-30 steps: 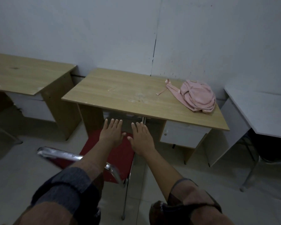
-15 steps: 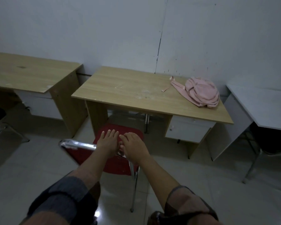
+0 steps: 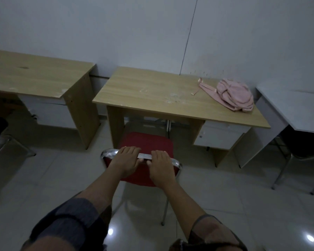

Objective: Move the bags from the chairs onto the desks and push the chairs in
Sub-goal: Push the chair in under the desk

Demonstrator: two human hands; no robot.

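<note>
Red upholstery on the chair [image 3: 149, 142], with a shiny chrome top rail [image 3: 145, 156]. Pale pink fabric for the bag [image 3: 234, 95]. Light wood grain, flecked with whitish marks, across the middle desk [image 3: 152, 93] and left desk [image 3: 34, 75]. White-grey for the drawer [image 3: 219, 136], right desk [image 3: 297, 109] and wall [image 3: 116, 33].

A wooden desk [image 3: 152, 91] is standing against the wall, and a pink bag [image 3: 233, 96] is lying on its far right corner. A second wooden desk [image 3: 34, 77] is sitting just left of that desk, and a white desk [image 3: 297, 107] is sitting just right of it. All three are standing on a glossy tiled floor [image 3: 234, 205].
</note>
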